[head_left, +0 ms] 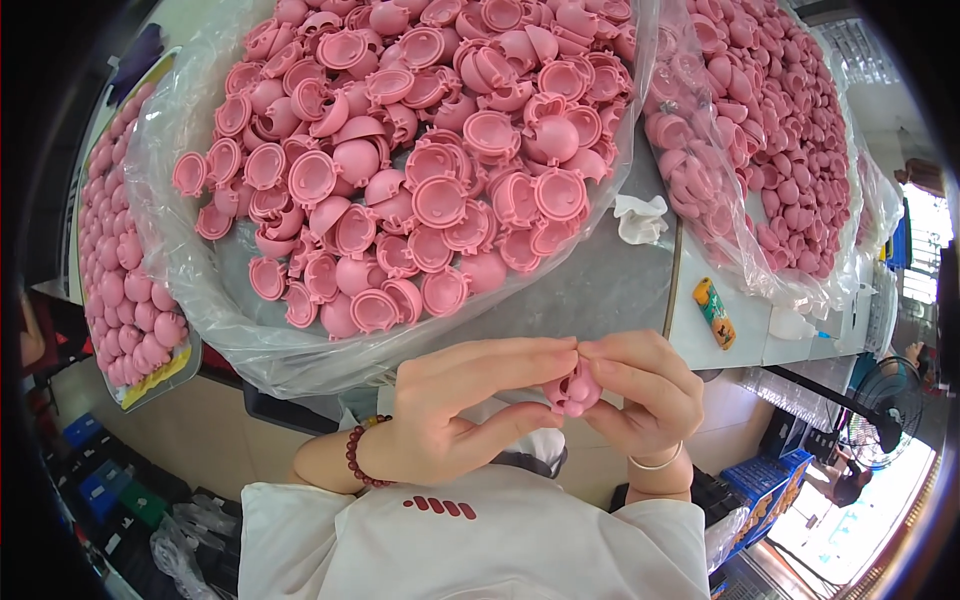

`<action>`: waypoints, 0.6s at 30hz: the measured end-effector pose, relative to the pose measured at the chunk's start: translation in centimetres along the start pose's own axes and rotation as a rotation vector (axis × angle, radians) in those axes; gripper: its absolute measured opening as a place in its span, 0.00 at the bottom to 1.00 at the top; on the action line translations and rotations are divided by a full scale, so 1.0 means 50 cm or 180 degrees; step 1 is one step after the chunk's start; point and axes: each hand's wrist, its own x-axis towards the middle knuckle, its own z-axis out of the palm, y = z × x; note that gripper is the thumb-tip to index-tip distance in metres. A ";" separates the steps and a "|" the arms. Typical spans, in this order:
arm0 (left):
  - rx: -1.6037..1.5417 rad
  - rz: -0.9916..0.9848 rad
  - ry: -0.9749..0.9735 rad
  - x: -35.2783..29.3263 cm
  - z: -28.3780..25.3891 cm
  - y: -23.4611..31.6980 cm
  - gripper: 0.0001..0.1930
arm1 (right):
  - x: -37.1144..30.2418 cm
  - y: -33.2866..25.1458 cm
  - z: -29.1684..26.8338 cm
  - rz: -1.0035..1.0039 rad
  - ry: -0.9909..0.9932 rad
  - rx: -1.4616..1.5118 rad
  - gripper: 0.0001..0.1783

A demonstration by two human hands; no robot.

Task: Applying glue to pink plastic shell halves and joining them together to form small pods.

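Observation:
Close to my body, beyond the table's near edge, both hands meet around one small pink plastic piece, rounded with knobs on it. My left hand pinches it from the left between fingers and thumb. From the other side my right hand grips it, fingertips touching those of the left. Part of the piece is covered by my fingers. Just past my hands, a heap of pink plastic half shells lies on a clear plastic sheet, many with hollow sides up.
A second clear bag of pink shells lies at the right. At the left, a tray carries rounded pink pieces. Between the heaps are a crumpled white tissue and an orange-and-green packet. A fan stands far right.

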 end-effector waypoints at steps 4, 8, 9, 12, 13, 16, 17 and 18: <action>-0.0028 0.0018 -0.0058 0.001 0.000 -0.004 0.21 | -0.006 0.003 0.008 -0.0121 0.0162 -0.0112 0.20; -0.0013 0.0126 -0.0225 0.008 -0.001 0.001 0.23 | -0.005 -0.022 0.000 -0.0112 0.0066 -0.0483 0.19; -0.0206 0.0133 -0.0281 0.011 0.001 0.001 0.23 | -0.013 -0.022 0.002 -0.0113 0.0061 -0.0480 0.19; -0.0211 0.0281 -0.0283 0.013 0.009 -0.010 0.23 | -0.036 -0.015 0.018 -0.0380 0.0056 -0.0560 0.18; -0.0207 0.0280 -0.0276 0.010 0.012 -0.012 0.23 | -0.036 -0.016 0.027 -0.0391 0.0243 -0.0447 0.18; -0.0681 -0.0298 0.0020 -0.001 0.018 -0.019 0.22 | -0.038 -0.019 0.028 -0.0374 0.0348 -0.0330 0.18; -0.0732 -0.0202 0.0034 -0.003 0.019 -0.025 0.22 | -0.039 -0.021 0.027 -0.0342 0.0271 -0.0331 0.18; -0.0782 -0.0107 0.0048 -0.003 0.019 -0.029 0.21 | -0.039 -0.022 0.029 -0.0348 0.0266 -0.0327 0.18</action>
